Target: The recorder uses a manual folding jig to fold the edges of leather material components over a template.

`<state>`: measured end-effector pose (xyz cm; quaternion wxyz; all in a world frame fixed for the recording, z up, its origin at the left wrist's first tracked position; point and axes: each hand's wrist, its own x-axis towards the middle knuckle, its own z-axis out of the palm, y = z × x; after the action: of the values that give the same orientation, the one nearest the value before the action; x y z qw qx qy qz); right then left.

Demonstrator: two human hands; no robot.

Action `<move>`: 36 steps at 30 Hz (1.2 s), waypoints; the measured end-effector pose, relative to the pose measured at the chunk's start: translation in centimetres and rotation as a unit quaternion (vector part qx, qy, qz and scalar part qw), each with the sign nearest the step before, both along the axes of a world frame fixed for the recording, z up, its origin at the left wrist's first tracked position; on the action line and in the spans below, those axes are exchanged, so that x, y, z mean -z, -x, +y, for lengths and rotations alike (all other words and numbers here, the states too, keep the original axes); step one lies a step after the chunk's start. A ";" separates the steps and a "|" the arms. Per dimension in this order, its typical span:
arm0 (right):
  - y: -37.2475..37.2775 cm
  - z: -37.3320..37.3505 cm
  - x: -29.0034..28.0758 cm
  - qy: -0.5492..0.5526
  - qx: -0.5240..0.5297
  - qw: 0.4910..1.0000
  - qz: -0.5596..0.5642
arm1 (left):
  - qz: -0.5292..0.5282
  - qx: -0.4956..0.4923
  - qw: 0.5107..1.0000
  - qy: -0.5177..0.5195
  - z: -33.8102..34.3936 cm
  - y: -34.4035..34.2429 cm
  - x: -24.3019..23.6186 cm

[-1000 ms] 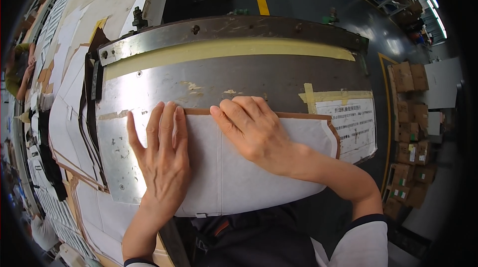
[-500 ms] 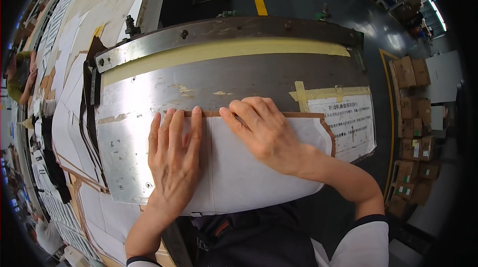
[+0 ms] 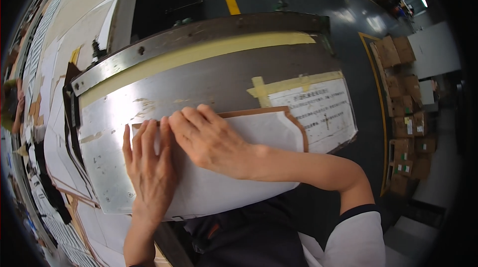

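A white sheet panel [image 3: 239, 180] with a narrow brown edge strip [image 3: 256, 111] lies on the metal plate [image 3: 107, 147] in front of me. My left hand [image 3: 151, 165] rests flat on the panel's left part, fingers stretched toward the brown strip and slightly apart. Beside it, my right hand [image 3: 209, 142] has curled fingers pressed together on the strip, gripping the edge close to my left fingertips. The fingertips' undersides are hidden. At the panel's right end the brown border curves down around the corner.
A dark metal bar [image 3: 199, 33] with yellow tape runs along the plate's far side. A printed sheet [image 3: 323, 112] is taped at its right. Stacked white pieces [image 3: 62, 152] lie on the left. Cardboard boxes [image 3: 408, 122] stand right, beyond a floor line.
My right hand has slid left along the brown strip until it meets my left hand. The whole view has shifted, so the plate and panel appear further left and tilted.
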<state>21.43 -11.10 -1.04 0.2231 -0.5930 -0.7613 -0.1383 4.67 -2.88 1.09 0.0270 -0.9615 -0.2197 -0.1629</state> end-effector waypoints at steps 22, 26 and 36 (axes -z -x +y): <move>1.0 -28.4 1.4 0.064 0.410 0.800 0.433 | -0.001 -0.016 1.000 -0.002 -0.9 -0.1 -0.4; 3.3 -26.8 5.2 0.077 0.322 0.597 0.731 | -0.034 0.049 0.997 0.046 -0.4 -0.8 -0.3; -8.1 -18.7 -14.5 0.082 0.246 0.876 0.407 | -0.138 -0.006 0.981 0.136 -2.8 9.0 1.1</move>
<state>29.55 -29.83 13.44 0.4230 -0.7813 -0.4409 0.1276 -4.37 -5.65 -0.04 -0.1342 -0.9231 -0.2468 -0.2625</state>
